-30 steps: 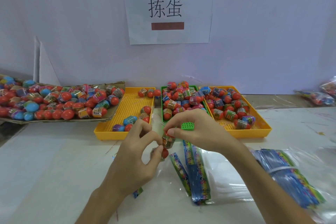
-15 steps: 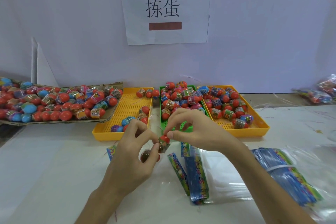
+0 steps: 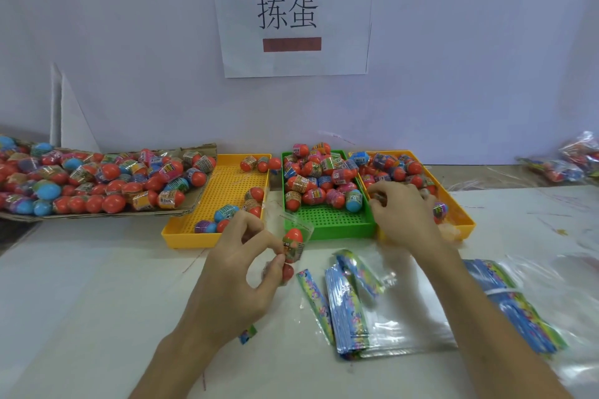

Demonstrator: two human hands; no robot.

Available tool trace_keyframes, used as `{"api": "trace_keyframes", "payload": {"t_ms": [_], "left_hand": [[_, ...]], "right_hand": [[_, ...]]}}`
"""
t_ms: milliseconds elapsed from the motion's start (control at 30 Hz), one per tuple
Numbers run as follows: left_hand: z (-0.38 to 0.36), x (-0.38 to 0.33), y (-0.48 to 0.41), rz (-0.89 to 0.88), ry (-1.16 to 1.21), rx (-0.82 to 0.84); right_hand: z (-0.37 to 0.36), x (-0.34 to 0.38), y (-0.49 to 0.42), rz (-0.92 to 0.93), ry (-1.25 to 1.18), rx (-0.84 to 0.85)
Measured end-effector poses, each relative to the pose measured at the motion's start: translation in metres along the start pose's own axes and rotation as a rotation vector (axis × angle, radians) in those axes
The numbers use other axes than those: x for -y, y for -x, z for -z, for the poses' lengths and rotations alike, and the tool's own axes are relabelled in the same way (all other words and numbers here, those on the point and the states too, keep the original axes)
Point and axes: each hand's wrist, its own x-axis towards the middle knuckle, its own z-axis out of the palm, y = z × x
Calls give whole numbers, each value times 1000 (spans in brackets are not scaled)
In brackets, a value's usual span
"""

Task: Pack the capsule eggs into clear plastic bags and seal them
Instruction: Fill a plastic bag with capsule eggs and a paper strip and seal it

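Trays: yellow tray (image 3: 227,185), green tray (image 3: 327,220) and right yellow tray (image 3: 460,214) lie just beyond my hands.
Bag: my left hand (image 3: 233,275) pinches a clear plastic bag (image 3: 296,236) with a capsule egg (image 3: 293,241) inside.
Change: my right hand (image 3: 402,214) has left the bag and now curls over eggs in the right tray; whether it grips one I cannot tell.
Meaning: filling goes on, sealing comes later.

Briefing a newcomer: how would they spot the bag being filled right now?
Find the green tray under the wall sign. Just before its near left corner, the left hand pinches a clear bag holding eggs, the only bag off the table.
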Motion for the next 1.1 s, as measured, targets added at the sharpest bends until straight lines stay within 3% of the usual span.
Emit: {"api": "trace_keyframes", "payload": {"t_ms": [300, 367, 433, 533, 633, 1100], "left_hand": [[2, -3, -1, 9, 45, -16], [3, -3, -1, 6, 42, -17], [3, -3, -1, 8, 45, -14], [3, -4, -1, 14, 34, -7], [3, -4, -1, 14, 29, -8], [0, 1, 2, 19, 4, 25]], "right_hand": [[4, -3, 1, 3, 13, -63], [9, 1, 2, 73, -4, -196], [20, 8, 5, 254, -191, -240], [32, 34, 21, 503, -632, 13], [29, 57, 39, 591, -766, 227], [10, 73, 54, 685, -594, 209]]}}
